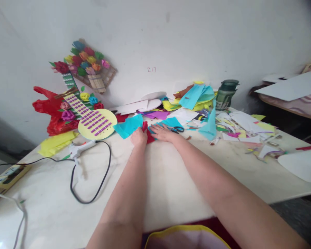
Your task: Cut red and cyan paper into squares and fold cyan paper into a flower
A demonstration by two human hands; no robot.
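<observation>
Both my arms reach far across a white table (pixel 171 180). My left hand (pixel 139 136) is closed in a pinch on a small red paper piece (pixel 148 135). My right hand (pixel 162 132) lies flat with its fingers stretched out, pressing on the same red piece and on a teal paper sheet (pixel 168 122) beside it. Another teal sheet (pixel 128 126) lies just left of my left hand. Black-handled scissors (pixel 177 129) rest right behind my right hand.
A white glue gun (pixel 80 149) with a black cord (pixel 93 193) lies at left, near a yellow paper guitar (pixel 94 122) with paper flowers. A heap of coloured paper scraps (pixel 223 121) covers the far right. A green jar (pixel 226 94) stands by the wall.
</observation>
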